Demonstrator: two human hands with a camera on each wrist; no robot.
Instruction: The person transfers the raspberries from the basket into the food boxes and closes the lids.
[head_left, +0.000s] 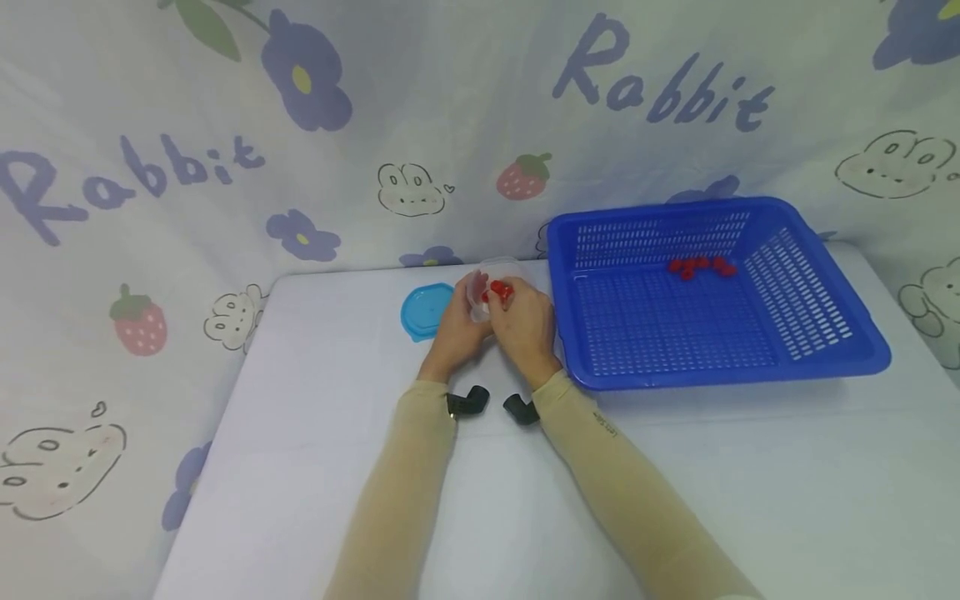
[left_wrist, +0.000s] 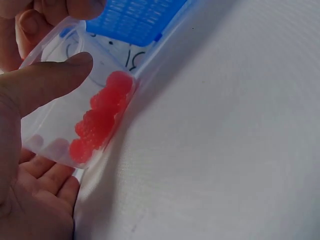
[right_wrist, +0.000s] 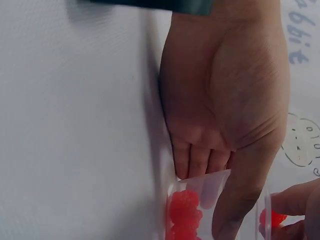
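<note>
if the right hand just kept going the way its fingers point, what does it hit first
Probably the clear container the left hand holds: the right hand points at its mouth, pinching red berries. Depth is unclear.

container (left_wrist: 60, 95) in my left hand (head_left: 459, 332): clear, smooth plastic. berries (left_wrist: 100, 117): red, bumpy, slightly glossy. basket (head_left: 825, 333): glossy blue perforated plastic. table cover (head_left: 315, 433): matt white woven cloth.

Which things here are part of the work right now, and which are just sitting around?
In use:
left hand holding the clear container
right hand pinching a red berry
red berries in the container
blue basket with more berries

Lying about:
blue lid
patterned cloth backdrop
</note>
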